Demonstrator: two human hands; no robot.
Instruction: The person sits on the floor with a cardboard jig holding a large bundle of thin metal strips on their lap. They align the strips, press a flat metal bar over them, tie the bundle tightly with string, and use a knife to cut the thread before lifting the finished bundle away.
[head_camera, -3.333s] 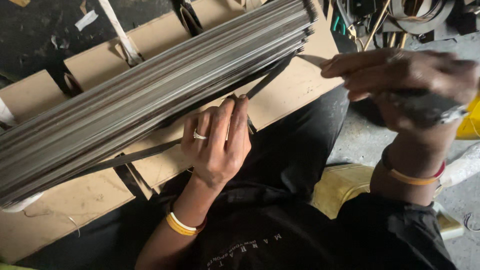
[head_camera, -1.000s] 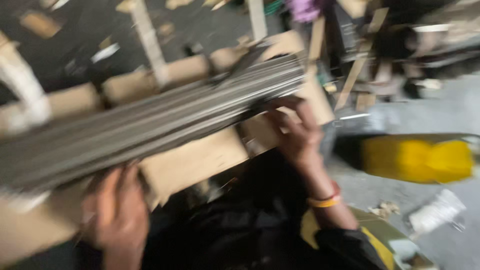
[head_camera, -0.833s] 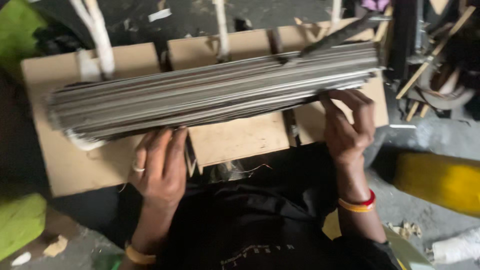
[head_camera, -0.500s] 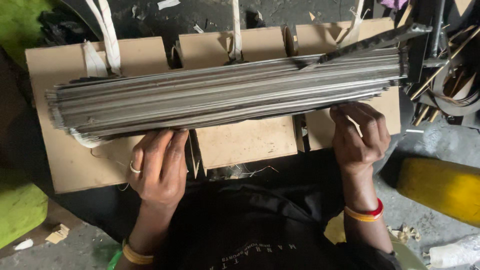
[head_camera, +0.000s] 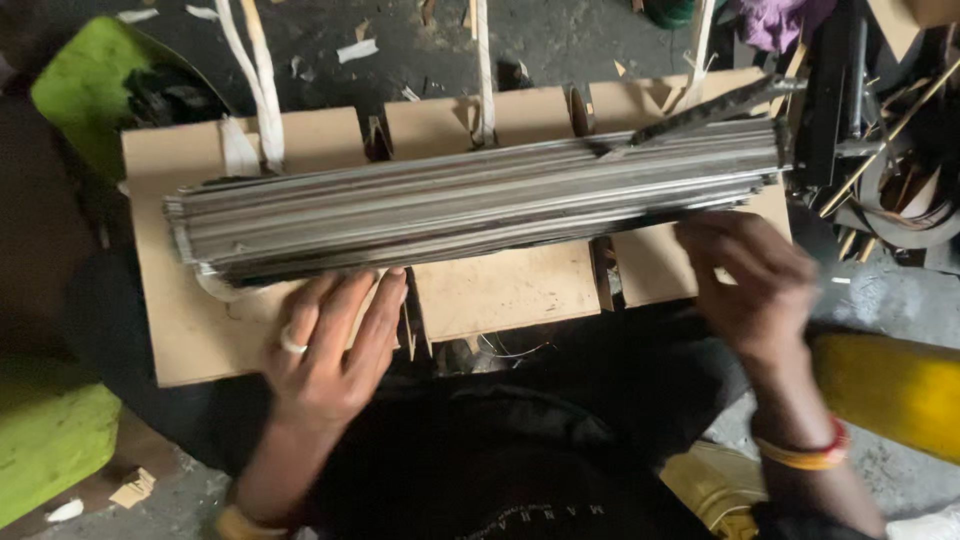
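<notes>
A long bundle of flat grey metal strips (head_camera: 480, 200) lies across a brown slotted board (head_camera: 510, 290) on my lap. My left hand (head_camera: 335, 345), a ring on one finger, rests flat on the board with its fingertips against the bundle's near edge. My right hand (head_camera: 750, 280) hovers at the near side of the bundle's right end, fingers curled and blurred; nothing shows in it. One dark strip (head_camera: 700, 105) lies askew on top of the bundle at the right.
White straps (head_camera: 250, 70) run from the board's slots away over the dark floor. A heap of metal scraps and tools (head_camera: 880, 130) sits at the right, a yellow container (head_camera: 890, 385) at the lower right, green objects (head_camera: 50, 430) at the left.
The view has steadied and centred on the bundle. My left hand has slid up to the bundle's edge; my right hand has come off the bundle's right end.
</notes>
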